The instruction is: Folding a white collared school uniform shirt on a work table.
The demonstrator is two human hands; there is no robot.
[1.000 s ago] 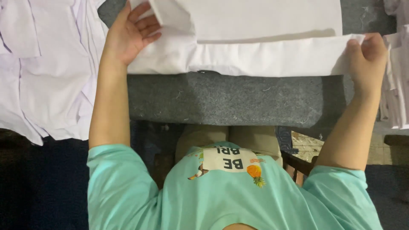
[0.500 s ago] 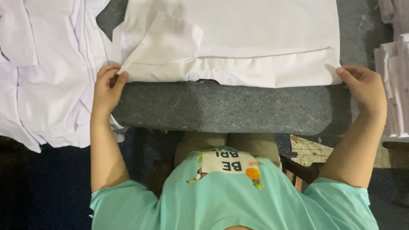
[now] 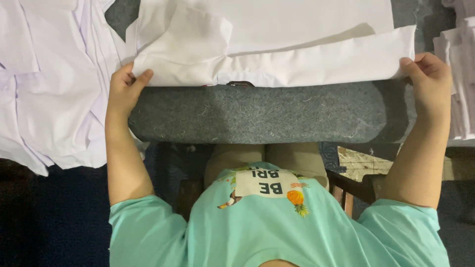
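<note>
Across the grey felt-covered table point(image 3: 267, 116), a white folded garment point(image 3: 277, 44) lies spread from left to right, its near edge a doubled band of cloth running parallel to the table's front. Left hand point(image 3: 123, 91): clamped on the garment's near left corner, thumb on top of the cloth, fingers curled beneath. Right hand point(image 3: 428, 81): pinching the near right corner of the same band, thumb over the edge, fingers behind; this end is raised off the table and casts a shadow on the felt. A loose flap sits on the garment's left part, slightly crumpled. A small dark spot shows at the fold's lower edge, near the middle; cannot tell what it is. Left of the table, a heap of white cloth point(image 3: 49, 84) hangs down, just beside the left forearm. At the right edge, a stack of folded white pieces point(image 3: 460, 74), close behind the right hand. Person wears a mint-green shirt point(image 3: 277, 227).
</note>
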